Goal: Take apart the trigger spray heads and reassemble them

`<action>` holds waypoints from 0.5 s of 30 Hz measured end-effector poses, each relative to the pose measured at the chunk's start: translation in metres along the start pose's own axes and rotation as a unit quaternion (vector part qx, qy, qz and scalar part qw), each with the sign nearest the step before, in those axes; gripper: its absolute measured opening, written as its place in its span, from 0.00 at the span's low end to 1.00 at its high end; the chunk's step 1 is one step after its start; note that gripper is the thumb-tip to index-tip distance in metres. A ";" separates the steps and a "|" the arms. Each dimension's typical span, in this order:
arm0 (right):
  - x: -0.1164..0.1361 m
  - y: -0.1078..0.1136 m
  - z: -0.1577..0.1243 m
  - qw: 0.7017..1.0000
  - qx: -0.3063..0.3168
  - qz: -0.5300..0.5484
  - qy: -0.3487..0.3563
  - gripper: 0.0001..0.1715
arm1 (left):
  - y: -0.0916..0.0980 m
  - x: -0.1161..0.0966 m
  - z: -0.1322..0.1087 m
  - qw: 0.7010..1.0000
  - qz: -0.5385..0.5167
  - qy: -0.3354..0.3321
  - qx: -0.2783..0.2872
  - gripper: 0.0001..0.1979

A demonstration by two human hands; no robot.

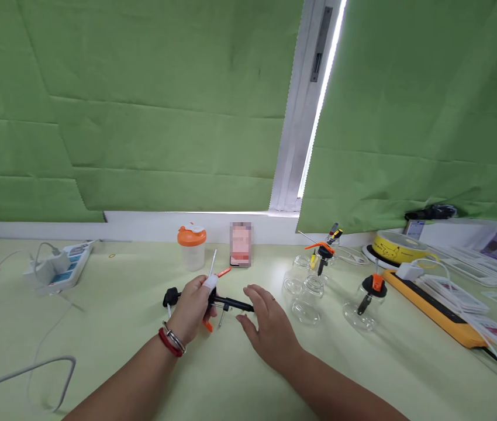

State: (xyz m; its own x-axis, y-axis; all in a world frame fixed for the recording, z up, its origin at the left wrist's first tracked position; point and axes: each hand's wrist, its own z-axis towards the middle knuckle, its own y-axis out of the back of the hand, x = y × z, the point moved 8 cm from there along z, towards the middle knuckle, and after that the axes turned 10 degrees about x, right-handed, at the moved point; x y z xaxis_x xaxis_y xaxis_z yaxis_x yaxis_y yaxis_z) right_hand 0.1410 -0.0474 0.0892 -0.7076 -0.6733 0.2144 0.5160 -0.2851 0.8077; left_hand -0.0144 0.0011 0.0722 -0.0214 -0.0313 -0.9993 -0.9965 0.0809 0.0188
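My left hand (192, 311) is closed around a long black rod-shaped assembly (238, 304) with thin metal pins, a white piece and orange ends. A black knob (170, 297) on it sticks out left of my fingers, and a slim silver rod (213, 261) points up from the grip. My palm hides much of the middle, so its exact kind cannot be made out. My right hand (271, 324) is open at the right tip of the black rod, thumb and fingers apart. Whether it touches the tip is unclear.
Clear glass jars (305, 307) stand right of my hands, and another jar (365, 307) carries a black and orange lid. Behind are an orange-lidded cup (193, 254) and a propped phone (240, 245). Power strips lie left (73, 266) and right (437, 310), with loose cables.
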 end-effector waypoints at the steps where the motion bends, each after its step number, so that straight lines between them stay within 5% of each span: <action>1: 0.004 0.003 0.000 0.999 -0.006 -0.029 0.026 0.19 | -0.007 -0.002 -0.003 1.000 0.008 0.000 0.016 0.16; 5: 0.014 0.018 0.001 0.992 -0.019 -0.095 0.082 0.12 | -0.025 -0.012 -0.015 0.997 0.045 0.005 0.064 0.15; 10: -0.010 0.034 0.004 0.995 0.062 0.067 -0.042 0.13 | -0.019 -0.041 -0.029 0.977 0.202 -0.040 0.053 0.22; 13: -0.028 0.023 -0.007 0.944 0.163 0.244 -0.152 0.19 | -0.019 -0.070 -0.043 0.924 0.354 -0.136 0.050 0.20; 15: -0.032 0.011 -0.017 0.896 0.208 0.344 -0.190 0.22 | -0.030 -0.067 -0.050 0.898 0.401 -0.127 0.128 0.14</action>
State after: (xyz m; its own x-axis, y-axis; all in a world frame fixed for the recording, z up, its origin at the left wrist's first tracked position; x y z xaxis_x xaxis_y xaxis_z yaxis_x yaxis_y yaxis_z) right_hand 0.1776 -0.0403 0.0814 -0.4456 -0.2881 0.8476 0.7245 0.4402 0.5304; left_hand 0.0129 -0.0488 0.1402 -0.6724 0.3646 -0.6442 -0.6172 0.2042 0.7598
